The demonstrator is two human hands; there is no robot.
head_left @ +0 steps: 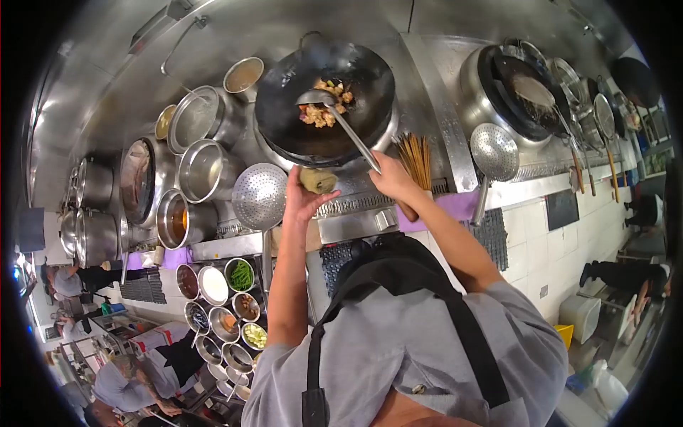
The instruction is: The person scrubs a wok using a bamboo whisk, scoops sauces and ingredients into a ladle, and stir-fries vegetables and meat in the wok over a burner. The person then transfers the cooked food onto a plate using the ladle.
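Taking the wok as the centre of a clock face, the pieces of food lie in a small heap near its middle, partly hidden under the bowl of a metal ladle, so what they are is hard to make out. The right hand, at about half past four, has its fingers closed round the ladle's handle; that grip covers a stretch of it, and the wooden end shows below. The left hand, at half past six, has thumb and fingers spread round a folded cloth at the near rim; the cloth hides whatever part of the wok it covers. At four o'clock stands a bundle of thin sticks, its lower end behind the right hand and forearm. A perforated ladle lies at seven, its handle partly covered by the left forearm. Farther out at seven, small containers hold ingredients, the lowest ones cut off by the grey sleeve. At three, a second wok is partly covered by a dark pan-like piece with unclear contents. Figures at the lower left are small and warped.
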